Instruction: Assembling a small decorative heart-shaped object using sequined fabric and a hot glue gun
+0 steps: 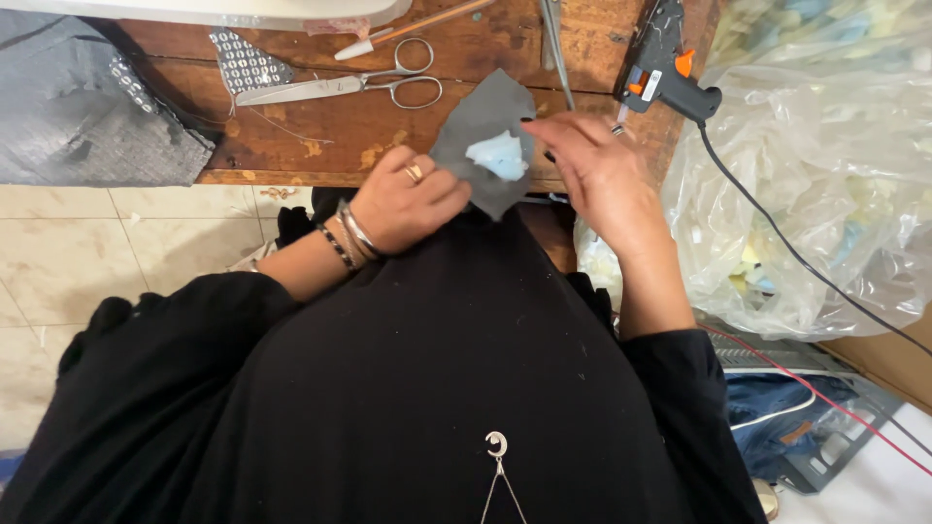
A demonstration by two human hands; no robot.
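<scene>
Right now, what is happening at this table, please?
A person in black holds a grey fabric piece at the edge of a wooden table. The left hand pinches its lower edge, and the right hand touches its right side. A small light blue lump sits on the fabric. Scissors and a glue gun lie on the table, and a plastic bag is at the right.

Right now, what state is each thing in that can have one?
Left hand: pinching the grey fabric's edge.
Right hand: fingers on the fabric's right edge.
Grey fabric: held up over the table edge, pale blue foam piece on it.
Scissors: closed, lying flat on the table.
Glue gun: lying on the table, cord attached.
Plastic bag: crumpled, holding foam scraps.
</scene>
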